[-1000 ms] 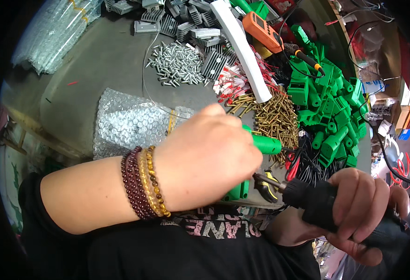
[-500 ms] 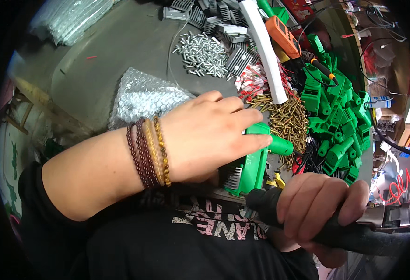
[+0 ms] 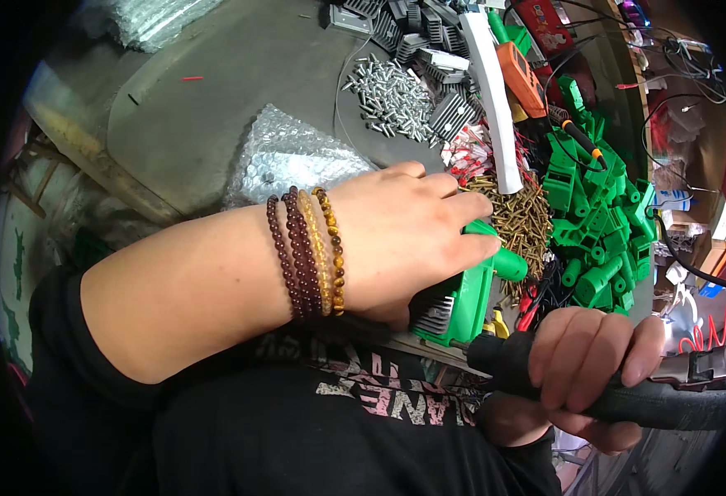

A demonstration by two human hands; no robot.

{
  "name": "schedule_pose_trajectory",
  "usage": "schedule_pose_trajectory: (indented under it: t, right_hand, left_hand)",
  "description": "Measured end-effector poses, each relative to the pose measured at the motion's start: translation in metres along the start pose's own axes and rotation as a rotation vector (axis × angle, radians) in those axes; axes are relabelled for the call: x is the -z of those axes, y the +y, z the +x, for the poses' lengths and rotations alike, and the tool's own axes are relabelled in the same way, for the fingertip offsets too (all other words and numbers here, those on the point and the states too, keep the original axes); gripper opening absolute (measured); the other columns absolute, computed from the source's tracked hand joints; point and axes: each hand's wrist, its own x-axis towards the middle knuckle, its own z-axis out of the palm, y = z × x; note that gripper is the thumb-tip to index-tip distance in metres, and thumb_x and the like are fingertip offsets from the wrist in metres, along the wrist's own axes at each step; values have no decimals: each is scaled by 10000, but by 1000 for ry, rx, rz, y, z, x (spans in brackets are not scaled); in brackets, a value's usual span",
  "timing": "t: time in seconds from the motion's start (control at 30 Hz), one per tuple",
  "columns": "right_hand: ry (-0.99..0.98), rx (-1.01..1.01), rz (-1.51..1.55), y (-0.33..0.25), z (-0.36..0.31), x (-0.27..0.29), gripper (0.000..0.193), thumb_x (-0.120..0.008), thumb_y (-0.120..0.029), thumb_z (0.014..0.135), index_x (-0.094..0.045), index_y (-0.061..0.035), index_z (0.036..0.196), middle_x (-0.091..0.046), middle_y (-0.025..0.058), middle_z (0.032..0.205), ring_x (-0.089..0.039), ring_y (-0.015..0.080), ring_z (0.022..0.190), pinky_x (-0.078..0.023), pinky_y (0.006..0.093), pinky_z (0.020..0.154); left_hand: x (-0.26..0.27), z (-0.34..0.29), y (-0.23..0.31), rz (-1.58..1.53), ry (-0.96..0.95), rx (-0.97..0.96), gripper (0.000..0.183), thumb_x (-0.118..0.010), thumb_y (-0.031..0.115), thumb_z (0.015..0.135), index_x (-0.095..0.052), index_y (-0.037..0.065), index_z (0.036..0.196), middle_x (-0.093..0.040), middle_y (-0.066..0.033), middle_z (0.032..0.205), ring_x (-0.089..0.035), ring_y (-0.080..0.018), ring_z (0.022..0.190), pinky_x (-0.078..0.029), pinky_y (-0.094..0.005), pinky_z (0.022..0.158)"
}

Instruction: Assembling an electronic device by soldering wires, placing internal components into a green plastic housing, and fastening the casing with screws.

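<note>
The person's left hand (image 3: 404,240) is clenched over a green moulded plastic housing (image 3: 462,298), pressing it against the near edge of the grey workbench (image 3: 214,124); a black finned metal heat sink (image 3: 435,314) sits in the housing's lower end. The right hand (image 3: 594,364) is wrapped tight around the black powered screwdriver (image 3: 627,388), whose tip points at the base of the housing, just beside the fins. Whether the bit is seated in a screw head cannot be told.

Judgement on the step in hand: the driver should be kept in line with the screw's axis, and the left hand should bear down firmly so the housing does not twist under torque. The fingers lie close to the bit; they are better kept up on the housing's body.

Supplies lie within reach: a heap of brass-coloured screws (image 3: 520,215), a heap of silver screws (image 3: 392,99), a pile of green plastic housings (image 3: 602,223) and spare black heat sinks (image 3: 454,116).
</note>
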Motion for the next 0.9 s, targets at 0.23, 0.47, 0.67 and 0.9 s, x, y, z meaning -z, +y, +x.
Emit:
schedule_pose_trajectory:
  t: [0.23, 0.47, 0.67, 0.9]
  right_hand:
    - [-10, 8, -3, -14, -1, 8, 416, -753, -169, 909, -456, -102, 1193, -662, 104, 783, -655, 249, 581, -537, 372, 524]
    - [38, 118, 7, -38, -9, 8, 586, -831, -166, 763, -507, -12, 1227, -632, 36, 750, -597, 129, 538, -493, 255, 518]
    - [448, 191, -201, -94, -68, 56, 845, -803, -413, 825, -393, 15, 1427, -543, 38, 800, -532, 143, 603, -431, 280, 595]
    - [1040, -508, -963, -101, -160, 132, 653, -751, -275, 934, -414, -13, 1429, -595, 58, 1031, -582, 149, 776, -476, 288, 743]
  left_hand:
    - [-8, 0, 6, 16, 149, -19, 719, -907, 390, 610, -644, 92, 1209, -586, -123, 1301, -580, -292, 1195, -488, -483, 982]
    - [-20, 4, 27, 58, 214, -22, 775, -871, 480, 631, -635, 109, 1269, -587, -115, 1288, -539, -331, 1223, -431, -507, 994]
    - [4, 23, 19, -19, -4, 117, 758, -817, 504, 701, -629, 89, 1306, -594, -171, 1290, -591, -362, 1135, -456, -463, 991]
    - [17, 46, -4, -208, -133, 17, 750, -773, 388, 818, -532, -51, 1376, -589, -243, 1285, -582, -392, 1202, -455, -439, 1039]
